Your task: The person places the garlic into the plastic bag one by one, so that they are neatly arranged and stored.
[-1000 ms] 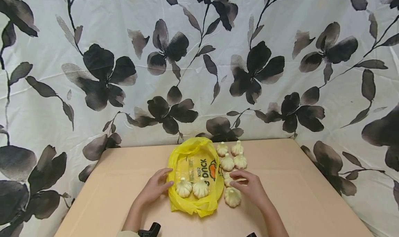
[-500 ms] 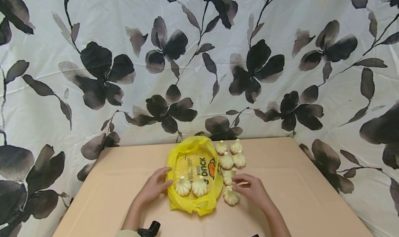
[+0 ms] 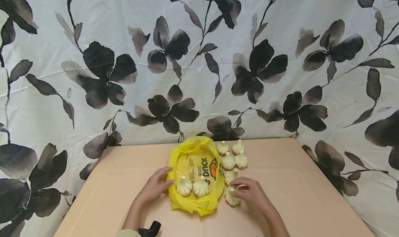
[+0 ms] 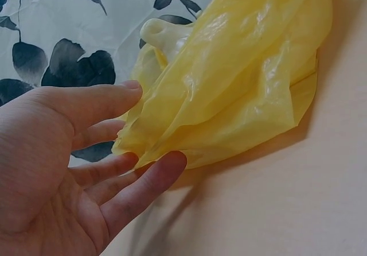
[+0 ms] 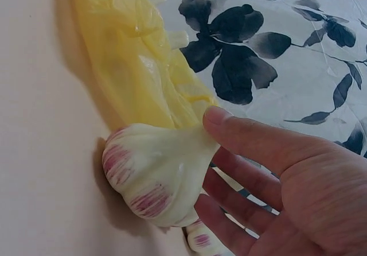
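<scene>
One yellow bag (image 3: 195,144), eight garlic bulbs (image 3: 201,187).
The left hand (image 3: 153,186), fingers spread apart, touched the bag's left edge; two bulbs lay inside the bag. Right of the bag lay six more, all countable only in the head view; the right hand (image 3: 253,193) pinched one by its stem, and only the right wrist view showed that bulb's purple streaks.

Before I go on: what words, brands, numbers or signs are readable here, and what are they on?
"KIDS": on the yellow bag, running sideways in the head view.
"DUCK": on the same bag, in larger letters beside it; a mark before it is unclear.
Small print near these words: too small to read.
I can make out no other text.
</scene>
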A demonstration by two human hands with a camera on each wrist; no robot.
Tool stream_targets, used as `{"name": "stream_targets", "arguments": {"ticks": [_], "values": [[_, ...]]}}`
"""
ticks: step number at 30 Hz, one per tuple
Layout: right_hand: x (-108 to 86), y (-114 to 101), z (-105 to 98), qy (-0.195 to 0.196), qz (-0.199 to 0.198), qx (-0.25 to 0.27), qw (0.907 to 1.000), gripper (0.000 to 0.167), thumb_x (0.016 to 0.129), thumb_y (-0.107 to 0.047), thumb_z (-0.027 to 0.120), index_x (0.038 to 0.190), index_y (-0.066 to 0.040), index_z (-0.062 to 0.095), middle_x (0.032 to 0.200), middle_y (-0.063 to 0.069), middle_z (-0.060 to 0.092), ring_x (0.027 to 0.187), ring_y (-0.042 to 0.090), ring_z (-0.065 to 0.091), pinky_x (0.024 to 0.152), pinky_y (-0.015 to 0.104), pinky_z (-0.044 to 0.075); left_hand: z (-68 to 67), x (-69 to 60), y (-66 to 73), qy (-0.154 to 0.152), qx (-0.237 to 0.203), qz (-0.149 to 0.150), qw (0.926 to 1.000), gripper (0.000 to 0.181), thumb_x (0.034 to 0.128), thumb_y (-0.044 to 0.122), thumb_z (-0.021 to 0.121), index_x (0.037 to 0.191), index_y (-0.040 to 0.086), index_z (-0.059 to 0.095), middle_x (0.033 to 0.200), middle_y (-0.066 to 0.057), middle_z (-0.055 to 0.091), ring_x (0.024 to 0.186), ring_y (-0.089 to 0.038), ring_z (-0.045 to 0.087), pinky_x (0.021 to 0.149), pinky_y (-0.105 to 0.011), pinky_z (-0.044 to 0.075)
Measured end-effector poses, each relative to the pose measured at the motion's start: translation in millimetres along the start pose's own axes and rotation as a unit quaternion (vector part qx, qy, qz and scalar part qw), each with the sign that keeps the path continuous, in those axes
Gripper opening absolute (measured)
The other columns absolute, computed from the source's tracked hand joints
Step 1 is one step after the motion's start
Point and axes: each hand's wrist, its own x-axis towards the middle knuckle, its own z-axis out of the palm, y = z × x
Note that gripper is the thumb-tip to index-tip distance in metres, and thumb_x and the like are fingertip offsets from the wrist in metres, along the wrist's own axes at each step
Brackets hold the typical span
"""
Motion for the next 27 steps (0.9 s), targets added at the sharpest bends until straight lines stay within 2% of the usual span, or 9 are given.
{"name": "stream_targets", "arguments": {"ticks": [2,7,11,14,20,27], "values": [[0.3,-0.1,1.3,-0.002,0.001,-0.002,1.0,0.024,0.08,-0.016,0.078,0.102,-0.007,0.074,0.106,0.007,0.071,0.097,0.011,0.066,0.082,0.029,0.057,0.3,-0.2,0.1,-0.001,-0.001,0.001,1.0,0.053,0.0896,0.034,0.068,0.138,0.021,0.051,0.153,-0.01,0.038,0.137,-0.041,0.04,0.109,-0.058,0.036],[0.9,-1.0,2.5,0.004,-0.005,-0.006,1.0,0.021,0.082,-0.014,0.076,0.1,-0.006,0.074,0.103,0.009,0.072,0.094,0.013,0.067,0.081,0.029,0.058,0.2,0.2,0.6,0.001,0.0,0.001,1.0,0.053,0.0894,0.033,0.068,0.138,0.02,0.051,0.152,-0.009,0.039,0.136,-0.04,0.041,0.11,-0.059,0.035],[1.8,-1.4,2.7,0.014,-0.007,-0.016,0.9997,0.02,0.082,-0.014,0.076,0.099,-0.005,0.074,0.1,0.007,0.073,0.091,0.004,0.065,0.08,0.027,0.058,-0.9,0.7,2.2,0.002,-0.005,0.008,1.0,0.051,0.0893,0.031,0.069,0.136,0.02,0.052,0.152,-0.01,0.04,0.136,-0.04,0.042,0.11,-0.06,0.035],[2.2,-2.4,2.2,0.026,-0.003,-0.018,0.9995,0.019,0.081,-0.014,0.077,0.099,-0.007,0.075,0.099,0.004,0.073,0.091,0.001,0.064,0.081,0.031,0.058,-1.3,0.8,3.1,0.002,-0.008,0.007,0.9999,0.051,0.0891,0.03,0.069,0.136,0.02,0.053,0.152,-0.011,0.039,0.136,-0.041,0.042,0.109,-0.06,0.036],[1.3,-5.9,0.4,0.04,-0.02,-0.013,0.9989,0.019,0.081,-0.013,0.076,0.099,-0.007,0.075,0.098,0.007,0.073,0.09,0.011,0.067,0.081,0.039,0.058,-0.7,1.0,3.3,0.003,0.008,-0.001,1.0,0.052,0.0897,0.033,0.068,0.137,0.02,0.051,0.152,-0.011,0.039,0.137,-0.04,0.041,0.11,-0.06,0.033],[3.7,-12.8,-2.1,0.048,-0.033,0.002,0.9983,0.019,0.082,-0.012,0.076,0.101,-0.009,0.075,0.097,0.006,0.072,0.088,0.012,0.068,0.081,0.032,0.059,-0.1,0.4,3.2,0.005,0.011,-0.005,0.9999,0.052,0.0899,0.033,0.068,0.138,0.02,0.051,0.152,-0.01,0.038,0.137,-0.04,0.04,0.111,-0.06,0.033]]}}
